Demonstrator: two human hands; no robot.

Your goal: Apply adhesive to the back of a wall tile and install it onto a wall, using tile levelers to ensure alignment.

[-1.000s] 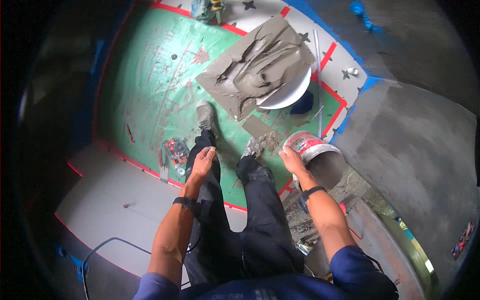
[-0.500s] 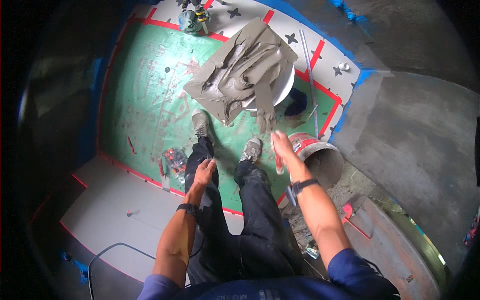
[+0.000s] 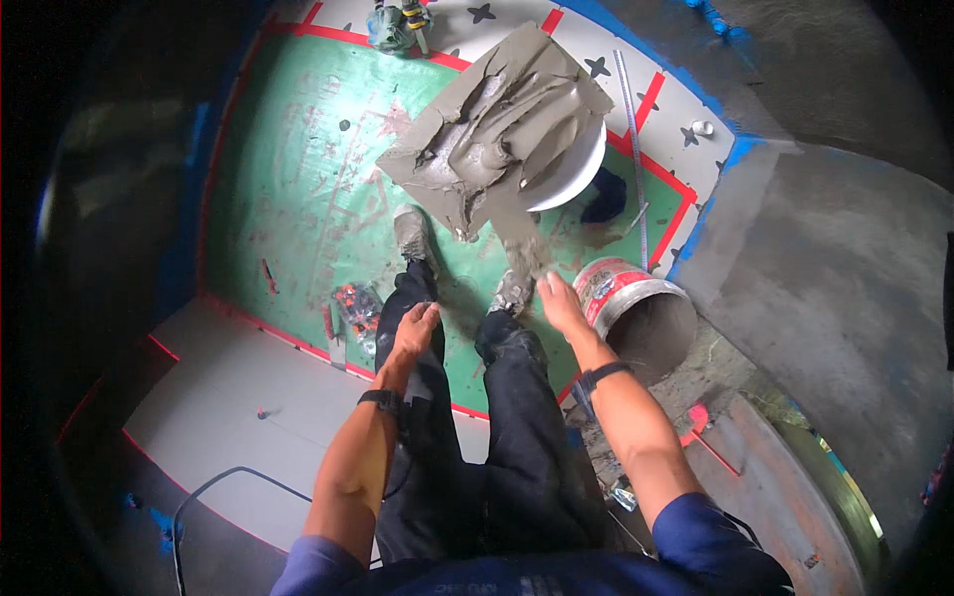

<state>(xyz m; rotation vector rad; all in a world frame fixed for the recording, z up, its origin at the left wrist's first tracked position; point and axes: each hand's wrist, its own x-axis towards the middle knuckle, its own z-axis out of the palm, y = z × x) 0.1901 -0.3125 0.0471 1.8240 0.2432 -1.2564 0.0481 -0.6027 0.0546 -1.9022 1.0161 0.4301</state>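
My right hand (image 3: pixel 562 304) is closed around a trowel, its grip hidden by the fingers. The trowel's blade (image 3: pixel 518 230) is coated with grey mortar and overlaps the near corner area of a square tile (image 3: pixel 402 159). Thick wet mortar (image 3: pixel 487 149) lies in ridges and folds over the tile's upper face. Beneath the tile, a round white support (image 3: pixel 584 169) shows at its right side. Over my left thigh, my left hand (image 3: pixel 415 330) is loosely curled, with nothing visible in it and touching no tool.
A mortar-stained bucket (image 3: pixel 646 318) lies tilted beside my right hand. Green sheeting (image 3: pixel 288 169) edged with red tape covers the floor. A bag of small orange and black pieces (image 3: pixel 358 310) lies by my left leg. A long metal ruler (image 3: pixel 633 149) lies at the right.
The trowel blade has drawn back toward me over the tile's near edge and turned, so its red handle no longer shows. My left hand has barely moved. The whole view has shifted slightly.
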